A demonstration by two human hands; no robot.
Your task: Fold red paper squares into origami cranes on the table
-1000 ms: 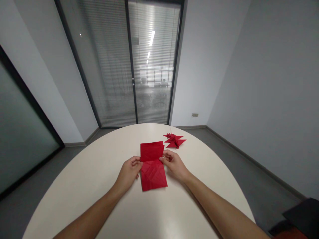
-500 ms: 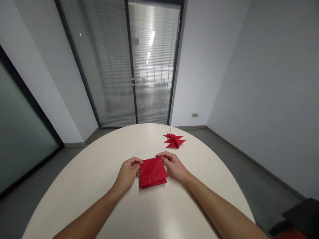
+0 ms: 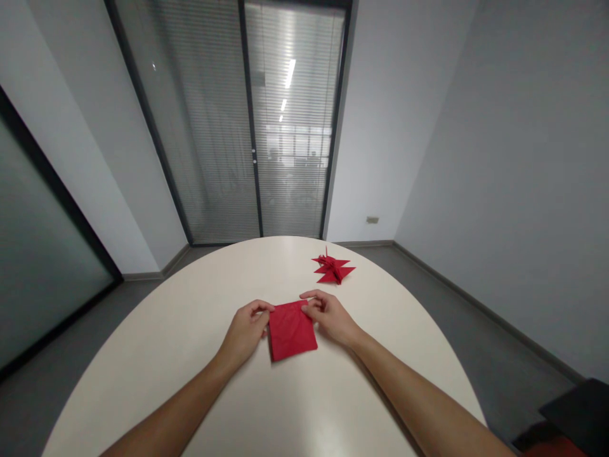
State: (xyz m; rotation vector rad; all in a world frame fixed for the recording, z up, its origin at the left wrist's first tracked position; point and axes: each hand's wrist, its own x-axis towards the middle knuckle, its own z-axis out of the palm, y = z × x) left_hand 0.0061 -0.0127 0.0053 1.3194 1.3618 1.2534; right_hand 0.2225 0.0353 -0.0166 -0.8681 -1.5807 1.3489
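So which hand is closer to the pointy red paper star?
The right hand. It is nearer the paper star, on the folded red paper's right edge. The left hand is farther, at the left edge.

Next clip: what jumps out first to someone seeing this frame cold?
The folded red paper lying flat on the pale round table, straight in front of the camera, draws the eye first. The left hand pinches its far left corner and the right hand its far right corner. Farther back and to the right on the table sits a spiky red origami piece.
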